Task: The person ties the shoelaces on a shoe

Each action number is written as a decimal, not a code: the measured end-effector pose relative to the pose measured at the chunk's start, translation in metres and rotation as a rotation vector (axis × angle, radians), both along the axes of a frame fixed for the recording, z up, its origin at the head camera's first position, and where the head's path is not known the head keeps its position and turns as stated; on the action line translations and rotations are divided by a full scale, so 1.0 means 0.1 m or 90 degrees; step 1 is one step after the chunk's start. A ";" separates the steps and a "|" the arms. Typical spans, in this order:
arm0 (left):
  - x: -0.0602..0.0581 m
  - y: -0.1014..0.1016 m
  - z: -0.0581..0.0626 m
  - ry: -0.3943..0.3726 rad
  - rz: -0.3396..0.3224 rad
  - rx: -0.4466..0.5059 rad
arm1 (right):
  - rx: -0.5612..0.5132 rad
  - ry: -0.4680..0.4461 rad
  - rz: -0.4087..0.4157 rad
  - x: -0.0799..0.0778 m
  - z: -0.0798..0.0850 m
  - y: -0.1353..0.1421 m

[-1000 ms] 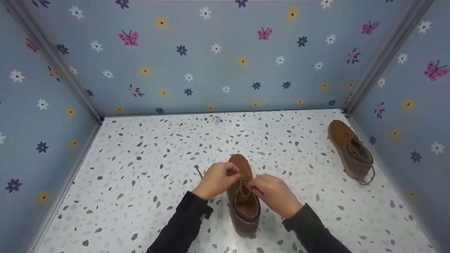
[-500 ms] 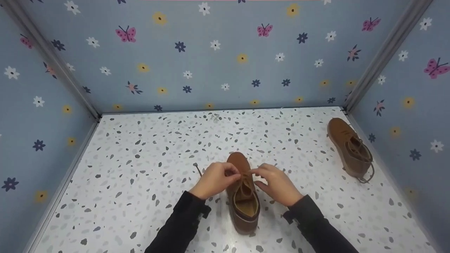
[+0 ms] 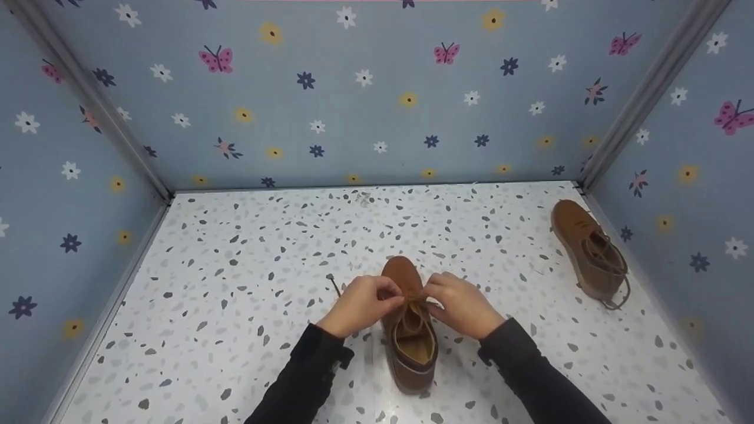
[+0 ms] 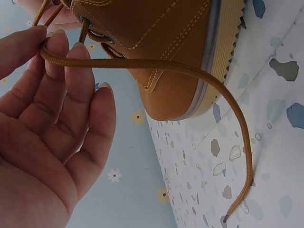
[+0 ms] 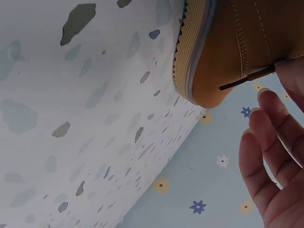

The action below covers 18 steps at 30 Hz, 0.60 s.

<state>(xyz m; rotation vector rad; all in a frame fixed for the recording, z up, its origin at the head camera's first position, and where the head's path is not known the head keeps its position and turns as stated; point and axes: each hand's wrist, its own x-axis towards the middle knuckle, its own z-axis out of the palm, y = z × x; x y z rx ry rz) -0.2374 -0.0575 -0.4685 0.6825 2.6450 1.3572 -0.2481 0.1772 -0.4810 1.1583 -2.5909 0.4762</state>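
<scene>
A brown lace-up shoe [image 3: 412, 377] stands on the speckled surface, toe pointing away, between my hands. My left hand [image 3: 362, 303] pinches a brown shoelace [image 4: 142, 64] between thumb and forefinger at the lacing. From that grip the lace arcs past the shoe's side, its tipped end lying on the surface. On the other side my right hand [image 3: 462, 303] pinches a shoelace end [image 5: 249, 78] with thumb and fingers, and the dark tip sticks out beyond them. In the right wrist view, the other fingers are loosely bent below the thumb.
A second brown shoe [image 3: 568, 227] stands at the right by the side panel [image 3: 677, 247], its lace trailing behind the heel. Blue flowered panels [image 3: 377, 118] enclose the white speckled surface [image 3: 247, 330] at the back and both sides.
My right hand moved slightly up along the lacing; its thumb and forefinger spread apart half a second ago and have come together on the lace again. My left hand stays nearly still.
</scene>
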 end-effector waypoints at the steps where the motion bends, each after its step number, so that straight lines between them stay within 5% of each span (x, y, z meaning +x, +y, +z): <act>1: 0.00 0.00 0.00 -0.002 0.000 0.000 | 0.005 0.002 0.000 0.00 -0.01 0.01; 11: 0.02 -0.04 -0.01 -0.003 -0.002 0.021 | 0.013 -0.050 -0.029 -0.06 -0.07 0.18; 18: 0.03 -0.07 -0.02 -0.001 -0.004 0.023 | 0.042 -0.092 -0.154 -0.13 -0.07 0.37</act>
